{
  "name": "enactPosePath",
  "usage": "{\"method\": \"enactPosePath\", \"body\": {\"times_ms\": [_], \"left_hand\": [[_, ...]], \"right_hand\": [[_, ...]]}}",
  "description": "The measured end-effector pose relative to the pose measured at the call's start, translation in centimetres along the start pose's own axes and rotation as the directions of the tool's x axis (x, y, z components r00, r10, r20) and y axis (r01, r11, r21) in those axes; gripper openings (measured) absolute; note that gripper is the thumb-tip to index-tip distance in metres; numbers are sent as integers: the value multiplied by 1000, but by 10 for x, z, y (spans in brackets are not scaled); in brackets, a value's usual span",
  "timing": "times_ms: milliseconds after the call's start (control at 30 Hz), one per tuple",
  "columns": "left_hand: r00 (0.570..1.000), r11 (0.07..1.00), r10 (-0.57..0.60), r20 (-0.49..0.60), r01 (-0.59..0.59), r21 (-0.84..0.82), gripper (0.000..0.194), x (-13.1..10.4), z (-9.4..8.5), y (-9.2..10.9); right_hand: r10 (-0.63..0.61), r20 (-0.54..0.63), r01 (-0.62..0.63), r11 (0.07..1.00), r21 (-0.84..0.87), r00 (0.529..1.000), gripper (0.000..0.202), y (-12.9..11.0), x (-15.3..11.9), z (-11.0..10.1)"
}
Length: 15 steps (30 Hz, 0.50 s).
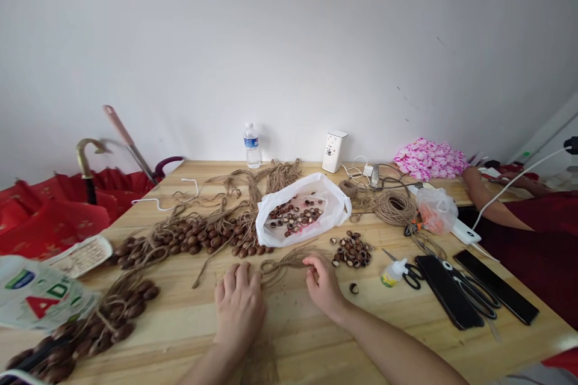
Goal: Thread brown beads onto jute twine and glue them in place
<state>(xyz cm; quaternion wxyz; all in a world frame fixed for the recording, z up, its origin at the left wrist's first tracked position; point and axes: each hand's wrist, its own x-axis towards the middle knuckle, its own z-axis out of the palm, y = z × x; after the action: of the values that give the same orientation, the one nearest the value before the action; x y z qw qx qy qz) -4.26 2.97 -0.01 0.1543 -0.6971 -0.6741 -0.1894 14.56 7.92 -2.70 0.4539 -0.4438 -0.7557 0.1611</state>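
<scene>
The cord bundle [289, 258] lies on the counter [189, 325] between my two hands, its loop toward the left hand and its loose strands toward the right; no nut shows on it, so I judge this piece barely begun.

My left hand [239, 301] is palm down, fingers close together, beside the loop; its underside is hidden, so I cannot tell whether it grips anything. My right hand [323, 286] is half curled with a narrow gap between thumb and fingers, fingertips at the strands; I see nothing clamped in it.

Just beyond, the shells [353, 249] sit in a loose pile, one stray shell [354, 289] nearer me; more lie in the white bag [336, 228]; I count all of these as work outstanding.

To the left, a long row of nuts [194, 240] lies among cords, with a second heap [130, 308] nearer me; I take these as finished or nearly so, though individual joins are too small to verify.

Further out, glue [394, 272] and scissors [412, 277] rest at the right, out of hand; cord stock remains in a coil [395, 209].
</scene>
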Motion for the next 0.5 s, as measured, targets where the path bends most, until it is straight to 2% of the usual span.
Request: {"method": "enactPosePath", "body": {"times_ms": [100,200,267,367,400,433,467,500], "left_hand": [[988,978,108,-112,-125,-167,24,-2,-2,3],[945,883,256,-205,-315,-349,16,-6,-9,6],[909,797,345,-233,-415,-438,14,-9,-13,7],[868,682,426,-255,-493,-541,22,-14,-15,7],[855,644,446,-264,-511,-569,24,-16,-15,6],[842,608,468,-270,-528,-593,23,-18,-14,6],[828,577,492,-270,-542,-612,21,-19,-12,6],[813,552,519,-263,-554,-624,18,-21,-11,7]], "right_hand": [[-137,90,141,989,-48,987,25,-13,-1,-5],[-292,218,320,942,-102,931,12,-29,-5,-8],[-405,291,448,889,-95,867,20,-38,-8,-11],[-554,402,623,781,-54,729,26,-46,-5,-22],[-564,419,642,764,-62,712,24,-47,-2,-29],[-544,408,625,775,-91,733,22,-47,4,-38],[-491,366,565,815,-128,791,22,-47,11,-49],[-409,265,458,874,-161,873,24,-45,19,-62]]}}
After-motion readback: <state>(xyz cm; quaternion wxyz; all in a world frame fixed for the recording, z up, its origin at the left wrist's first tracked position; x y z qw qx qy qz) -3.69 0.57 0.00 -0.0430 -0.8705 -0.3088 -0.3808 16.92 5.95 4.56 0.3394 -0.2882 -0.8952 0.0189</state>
